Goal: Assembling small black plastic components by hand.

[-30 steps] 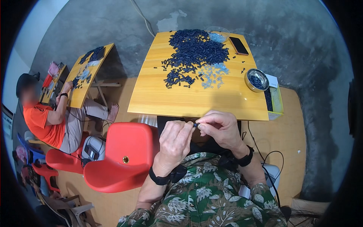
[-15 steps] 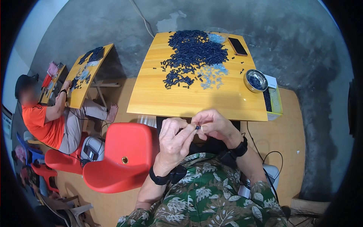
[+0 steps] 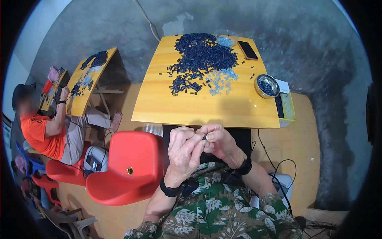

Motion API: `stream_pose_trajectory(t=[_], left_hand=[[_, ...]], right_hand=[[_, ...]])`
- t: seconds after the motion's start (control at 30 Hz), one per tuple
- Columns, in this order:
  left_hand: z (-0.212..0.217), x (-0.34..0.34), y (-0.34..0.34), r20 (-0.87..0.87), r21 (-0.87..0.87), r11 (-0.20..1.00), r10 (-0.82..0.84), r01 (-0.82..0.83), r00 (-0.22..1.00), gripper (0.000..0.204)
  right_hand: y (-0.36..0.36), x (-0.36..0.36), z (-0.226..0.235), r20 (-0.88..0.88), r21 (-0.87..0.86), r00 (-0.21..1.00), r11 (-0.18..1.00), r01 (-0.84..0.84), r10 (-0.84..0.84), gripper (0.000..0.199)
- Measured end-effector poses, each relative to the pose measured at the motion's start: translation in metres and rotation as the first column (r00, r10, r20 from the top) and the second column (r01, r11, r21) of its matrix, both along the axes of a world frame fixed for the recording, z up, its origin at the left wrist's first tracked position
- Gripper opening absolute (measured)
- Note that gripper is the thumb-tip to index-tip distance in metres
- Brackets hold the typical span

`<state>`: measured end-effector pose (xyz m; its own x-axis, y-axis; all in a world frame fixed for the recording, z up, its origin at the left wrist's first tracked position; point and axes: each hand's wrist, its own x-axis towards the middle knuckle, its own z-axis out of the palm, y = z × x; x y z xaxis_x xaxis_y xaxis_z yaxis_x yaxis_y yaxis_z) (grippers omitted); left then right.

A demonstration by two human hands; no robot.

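My left hand (image 3: 184, 148) and my right hand (image 3: 218, 140) meet just off the table's near edge. Between their fingertips they pinch a small dark plastic piece (image 3: 205, 138), mostly covered by the fingers. On the yellow wooden table (image 3: 167, 107) lies a large heap of small dark plastic pieces (image 3: 205, 53). A looser cluster of small clear pieces (image 3: 221, 81) is spread at the heap's near right side. To the right, a metal bowl (image 3: 260, 91) contains more dark pieces.
A phone (image 3: 248, 50) and a clear dish (image 3: 226, 41) are at the table's far right. Beside the table stands a yellow-rimmed box (image 3: 287, 107). A red chair (image 3: 135, 153) is at my left. Further left, a person in orange (image 3: 43, 135) sits at another table (image 3: 75, 105).
Both hands have drawn closer together around the small piece, the right shifting slightly left and down. The person at the left has raised a hand off their table.
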<state>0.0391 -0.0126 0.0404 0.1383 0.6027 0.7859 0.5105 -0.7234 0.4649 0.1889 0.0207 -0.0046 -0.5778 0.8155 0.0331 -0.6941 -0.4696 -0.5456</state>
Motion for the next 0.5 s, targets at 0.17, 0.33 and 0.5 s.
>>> stream_pose_trajectory(t=[0.17, 0.33, 0.5], left_hand=[[-0.006, 0.003, 0.004, 0.032, 0.006, 1.000, 0.017, -0.017, 0.999, 0.026], [-0.007, 0.006, 0.010, 0.103, -0.078, 0.996, 0.040, -0.032, 0.994, 0.027], [-0.006, 0.000, 0.013, -0.108, -0.161, 0.984, 0.053, -0.070, 0.993, 0.025]], right_hand=[[-0.004, -0.009, 0.001, 0.037, 0.015, 0.997, 0.998, 0.066, -0.066, 0.014], [-0.004, -0.001, 0.012, 0.160, -0.016, 0.982, 0.995, 0.103, -0.099, 0.018], [0.012, 0.022, 0.010, 0.395, 0.156, 0.911, 0.986, 0.058, -0.116, 0.016]])
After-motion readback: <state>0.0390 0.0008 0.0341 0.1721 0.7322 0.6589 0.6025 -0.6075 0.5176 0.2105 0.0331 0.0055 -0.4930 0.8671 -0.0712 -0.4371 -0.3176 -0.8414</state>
